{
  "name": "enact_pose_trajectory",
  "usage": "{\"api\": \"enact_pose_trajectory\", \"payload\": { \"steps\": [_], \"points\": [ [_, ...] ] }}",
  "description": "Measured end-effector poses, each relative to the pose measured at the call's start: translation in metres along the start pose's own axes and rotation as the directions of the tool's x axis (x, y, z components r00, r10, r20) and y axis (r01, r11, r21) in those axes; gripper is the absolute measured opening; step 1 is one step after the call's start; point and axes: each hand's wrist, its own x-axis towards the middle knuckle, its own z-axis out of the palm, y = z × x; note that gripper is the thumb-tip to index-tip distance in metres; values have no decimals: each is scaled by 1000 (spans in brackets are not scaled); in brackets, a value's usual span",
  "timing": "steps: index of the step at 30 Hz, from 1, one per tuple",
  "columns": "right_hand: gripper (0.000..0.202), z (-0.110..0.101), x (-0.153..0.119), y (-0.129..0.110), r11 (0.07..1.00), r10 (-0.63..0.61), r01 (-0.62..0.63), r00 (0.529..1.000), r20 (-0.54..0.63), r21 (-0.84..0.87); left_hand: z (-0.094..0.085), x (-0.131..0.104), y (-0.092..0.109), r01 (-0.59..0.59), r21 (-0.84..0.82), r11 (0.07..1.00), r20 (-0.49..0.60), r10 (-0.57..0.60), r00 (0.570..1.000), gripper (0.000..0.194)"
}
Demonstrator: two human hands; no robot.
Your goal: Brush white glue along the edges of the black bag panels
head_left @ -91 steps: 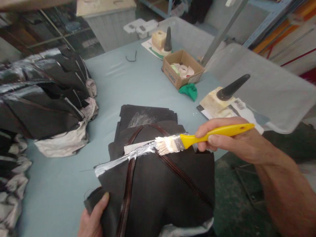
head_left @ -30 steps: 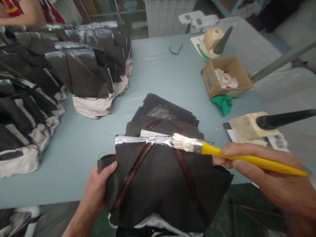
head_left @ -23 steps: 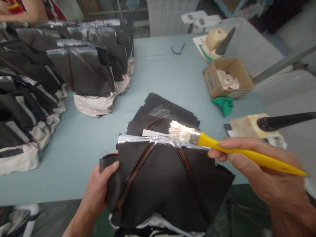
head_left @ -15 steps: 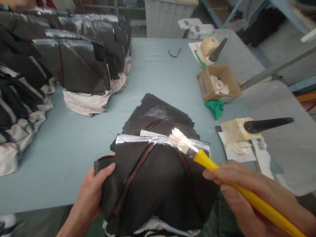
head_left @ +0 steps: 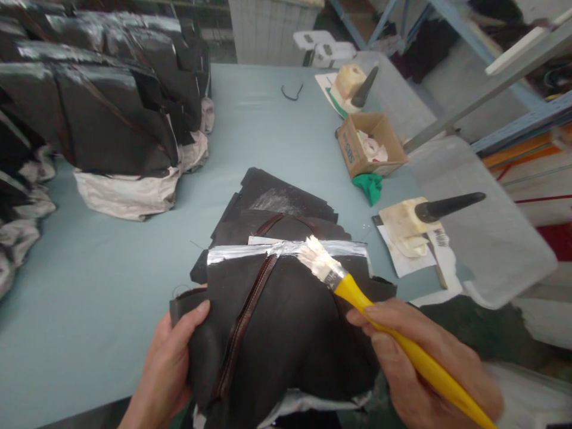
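Observation:
A dark leather bag piece [head_left: 295,322] with brown stitched straps lies at the table's front edge. My left hand [head_left: 172,351] grips its left side, thumb on top and fingers hidden beneath. Between the fingers of my right hand [head_left: 415,351] is a yellow-handled brush [head_left: 357,292]. White paste coats its bristles, which touch or hover just at the wet white strip [head_left: 241,252] along the piece's upper edge. Beneath the piece, a stack of dark flat panels [head_left: 277,190] juts out, the top one smeared whitish.
Dark bag pieces with pale linings [head_left: 120,119] stand in rows at left. On the right are a glue container with a black-handled brush [head_left: 411,220], a white toothed scraper [head_left: 444,256], a cardboard box [head_left: 370,146], a green cloth [head_left: 369,187] and a clear plastic bin [head_left: 487,220].
The view has swung rightward, so the table things appear further left. The brush has shifted slightly left along the white strip. Both hands keep their hold.

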Motion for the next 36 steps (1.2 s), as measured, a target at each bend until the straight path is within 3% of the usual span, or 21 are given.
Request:
{"api": "enact_pose_trajectory", "payload": {
  "steps": [3, 10, 14, 17, 22, 28, 33, 36],
  "points": [
    [18, 16, -2, -2, 978, 139, -131, 990, -37, 163, -1, 1, -1, 49, 24, 998, -26, -49, 998, 56],
    [30, 17, 15, 15, 970, -131, 126, 991, 9, 208, -2, 4, 1, 24, 24, 999, 11, -24, 1000, 60],
    [27, 19, 33, 25, 957, -217, 193, 972, 93, 219, -1, 3, 2, 21, 35, 999, -2, -21, 1000, 62],
    [25, 23, 40, 30, 954, -220, 189, 968, 120, 231, -1, 3, 1, 31, 31, 999, -31, -30, 999, 61],
    [27, 15, 37, 37, 962, -160, 144, 986, 50, 234, 0, 3, -1, 15, 17, 1000, -24, -15, 1000, 63],
    [25, 19, 44, 40, 942, -231, 184, 962, 144, 279, -2, 1, -3, -26, 2, 1000, 6, 26, 1000, 63],
    [26, 16, 40, 40, 973, -158, 146, 986, 56, 178, -4, -1, -6, -39, -14, 999, 35, 40, 999, 67],
    [27, 9, 40, 31, 968, -206, 189, 974, 90, 163, -4, -4, -7, -44, -16, 999, 37, 45, 998, 72]
  ]
}}
